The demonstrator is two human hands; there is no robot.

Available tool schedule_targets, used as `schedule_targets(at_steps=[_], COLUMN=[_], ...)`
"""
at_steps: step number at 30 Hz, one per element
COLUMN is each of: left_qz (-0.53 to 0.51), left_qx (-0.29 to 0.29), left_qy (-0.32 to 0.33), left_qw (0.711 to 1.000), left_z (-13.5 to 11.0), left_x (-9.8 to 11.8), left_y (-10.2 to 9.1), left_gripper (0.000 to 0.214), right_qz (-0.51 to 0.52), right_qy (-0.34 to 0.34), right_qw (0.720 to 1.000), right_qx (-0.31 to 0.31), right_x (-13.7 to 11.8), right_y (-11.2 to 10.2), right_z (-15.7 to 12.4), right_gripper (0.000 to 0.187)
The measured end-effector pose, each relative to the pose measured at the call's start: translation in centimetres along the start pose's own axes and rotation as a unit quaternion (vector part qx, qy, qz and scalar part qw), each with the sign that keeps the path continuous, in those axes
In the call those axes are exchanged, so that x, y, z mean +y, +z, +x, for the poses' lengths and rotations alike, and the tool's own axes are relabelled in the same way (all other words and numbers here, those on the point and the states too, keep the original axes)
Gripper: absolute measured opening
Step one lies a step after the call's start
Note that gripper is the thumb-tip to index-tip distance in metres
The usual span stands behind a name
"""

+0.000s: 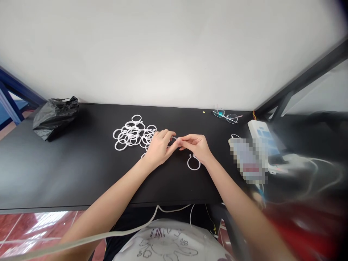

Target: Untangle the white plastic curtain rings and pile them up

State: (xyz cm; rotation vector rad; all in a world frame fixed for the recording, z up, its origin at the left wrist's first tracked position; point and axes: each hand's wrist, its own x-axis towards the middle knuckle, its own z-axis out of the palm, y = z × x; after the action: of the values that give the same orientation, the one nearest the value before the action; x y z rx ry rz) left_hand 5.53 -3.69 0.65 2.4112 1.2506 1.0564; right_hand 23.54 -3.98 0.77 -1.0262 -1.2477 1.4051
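Observation:
My left hand (160,146) and my right hand (196,145) meet over the middle of a black table (81,170). Both pinch the same white plastic ring (174,139), which is mostly hidden between the fingertips. A heap of several white rings (133,135) lies just left of my left hand. One single white ring (193,163) lies flat on the table under my right wrist. Part of another ring (143,156) peeks out beneath my left hand.
A crumpled black plastic bag (56,116) sits at the table's far left. A pair of glasses (227,116) lies at the back right. A white power strip (262,136) with cables and a blurred-out object (248,159) stand at the right.

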Motion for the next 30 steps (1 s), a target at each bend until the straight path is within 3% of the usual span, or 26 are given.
schedule_targets(at_steps=[5,13,23,30], left_qz=[-0.021,-0.026,0.021,0.118], left_qx=[0.000,0.005,-0.010,-0.006], left_qy=[0.003,-0.001,-0.005,-0.015], left_qw=[1.000,1.000,1.000,0.993], left_z=[0.0,-0.1,0.4,0.5], left_x=[0.3,0.6,0.3,-1.3], left_y=[0.1,0.3,0.0,0.1], left_gripper=[0.032,0.033,0.035,0.026], right_qz=[0.000,0.013,-0.004,-0.083], right_qy=[-0.018,-0.013,-0.010,0.014], right_qw=[0.999,0.999,1.000,0.995], right_qx=[-0.037,-0.038,-0.015,0.057], right_x=[-0.2,-0.1,-0.2,-0.5], right_y=[0.2,0.4,0.7,-0.6], right_z=[-0.2,-0.2,-0.1,0.4], right_gripper=[0.017,0.017,0.025,0.033])
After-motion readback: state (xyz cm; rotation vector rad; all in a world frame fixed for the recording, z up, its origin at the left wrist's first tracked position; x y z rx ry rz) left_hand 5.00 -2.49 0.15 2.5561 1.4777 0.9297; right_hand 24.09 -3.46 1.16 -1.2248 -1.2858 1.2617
